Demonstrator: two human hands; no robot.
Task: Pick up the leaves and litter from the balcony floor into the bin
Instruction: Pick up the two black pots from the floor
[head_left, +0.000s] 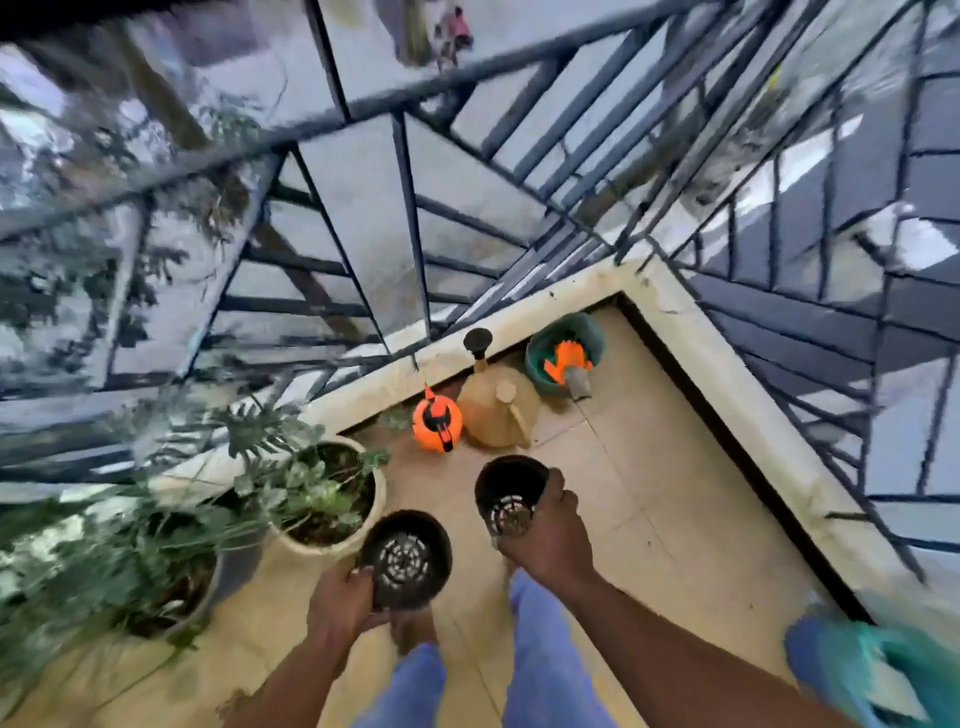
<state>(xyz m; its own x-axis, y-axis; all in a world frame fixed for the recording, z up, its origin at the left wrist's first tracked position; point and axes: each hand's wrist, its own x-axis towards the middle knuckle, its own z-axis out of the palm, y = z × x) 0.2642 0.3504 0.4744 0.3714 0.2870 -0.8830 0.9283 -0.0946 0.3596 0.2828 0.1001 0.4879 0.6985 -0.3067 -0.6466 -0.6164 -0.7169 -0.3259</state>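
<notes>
Gripping: left hand (340, 603) fingers round black pot (406, 558); right hand (550, 535) likewise second pot (509, 493)

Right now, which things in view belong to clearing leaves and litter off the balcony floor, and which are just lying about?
In hand:
- left hand grips an empty black plastic nursery pot
- right hand grips a second black plastic pot

No bin is clearly identifiable.

Lying about:
- orange round pressure sprayer
- tan plastic watering can
- green bowl with orange tool
- cream planter with leafy plant
</notes>
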